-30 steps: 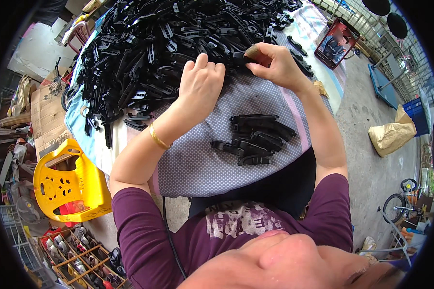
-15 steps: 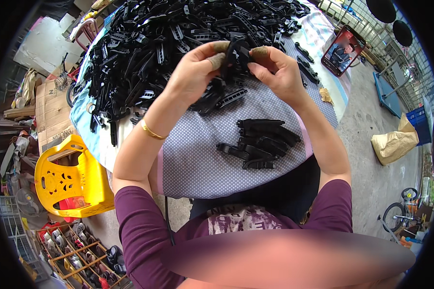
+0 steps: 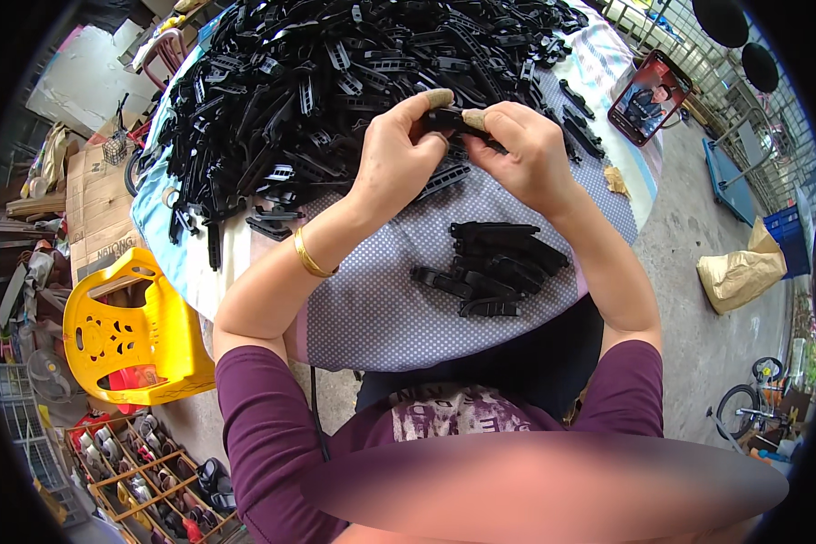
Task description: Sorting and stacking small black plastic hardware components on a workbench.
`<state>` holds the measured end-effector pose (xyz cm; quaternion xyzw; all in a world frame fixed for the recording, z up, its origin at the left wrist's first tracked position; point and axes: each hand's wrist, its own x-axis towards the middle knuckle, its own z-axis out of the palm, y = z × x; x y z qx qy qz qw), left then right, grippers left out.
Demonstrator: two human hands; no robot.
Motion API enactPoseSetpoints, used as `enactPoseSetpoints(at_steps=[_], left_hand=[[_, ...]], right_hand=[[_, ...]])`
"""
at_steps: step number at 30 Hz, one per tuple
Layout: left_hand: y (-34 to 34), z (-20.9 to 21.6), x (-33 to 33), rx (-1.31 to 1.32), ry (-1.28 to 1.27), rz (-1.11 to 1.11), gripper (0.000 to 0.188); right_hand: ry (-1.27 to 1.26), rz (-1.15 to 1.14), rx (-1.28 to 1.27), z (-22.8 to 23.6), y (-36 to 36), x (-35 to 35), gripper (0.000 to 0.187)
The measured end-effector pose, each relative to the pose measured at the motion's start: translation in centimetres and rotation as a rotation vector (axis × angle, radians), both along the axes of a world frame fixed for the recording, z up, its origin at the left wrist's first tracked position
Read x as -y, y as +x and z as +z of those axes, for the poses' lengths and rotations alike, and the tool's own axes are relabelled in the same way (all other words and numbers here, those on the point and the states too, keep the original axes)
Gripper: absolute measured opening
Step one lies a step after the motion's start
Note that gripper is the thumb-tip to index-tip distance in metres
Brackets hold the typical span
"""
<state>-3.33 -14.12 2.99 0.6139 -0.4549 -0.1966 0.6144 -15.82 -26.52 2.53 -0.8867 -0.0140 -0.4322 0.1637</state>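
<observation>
The left hand (image 3: 397,156) and right hand (image 3: 528,152) pinch one dark part (image 3: 443,120) between their fingers (image 3: 413,110), by the near edge of a large heap of black plastic pieces (image 3: 254,118) on the cloth-covered table (image 3: 363,317). A small cluster of black pieces (image 3: 494,270) lies closer to the person; a phone (image 3: 649,98) shows at the right.

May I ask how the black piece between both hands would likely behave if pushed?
The black piece seems stiff, showing no sag between left hand and right hand. It is probably light, since a pinch holds it.
</observation>
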Motion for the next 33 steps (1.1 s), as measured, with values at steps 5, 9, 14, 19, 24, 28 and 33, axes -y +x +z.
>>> enactPoseSetpoints(at_steps=[5, 9, 14, 19, 24, 28, 33], left_hand=[[0.4, 1.0, -0.2, -0.021, 0.067, -0.058, 0.033], [1.3, 1.3, -0.2, 0.047, 0.062, -0.104, 0.038], [1.5, 1.7, -0.3, -0.069, 0.098, -0.162, 0.040], [1.9, 1.4, -0.3, -0.248, 0.118, -0.228, 0.036], [1.6, 0.9, 0.0, -0.513, 0.049, -0.286, 0.030], [1.5, 1.3, 0.0, -0.626, 0.107, -0.226, 0.030], [1.2, 1.0, -0.1, -0.493, 0.095, -0.195, 0.030]], right_hand=[[-0.137, -0.003, 0.044, 0.0, -0.1, 0.4, 0.027], [0.169, 0.043, 0.006, 0.0, 0.4, 0.3, 0.040], [0.666, 0.270, -0.316, 0.0, -0.1, 1.4, 0.051], [0.590, 0.234, -0.260, 0.1, -0.1, 1.1, 0.041], [0.022, 0.076, 0.001, 0.0, 0.2, 1.5, 0.028], [-0.062, 0.023, -0.025, 0.0, 0.0, 1.8, 0.026], [-0.132, 0.005, -0.063, -0.2, 0.0, 1.4, 0.026]])
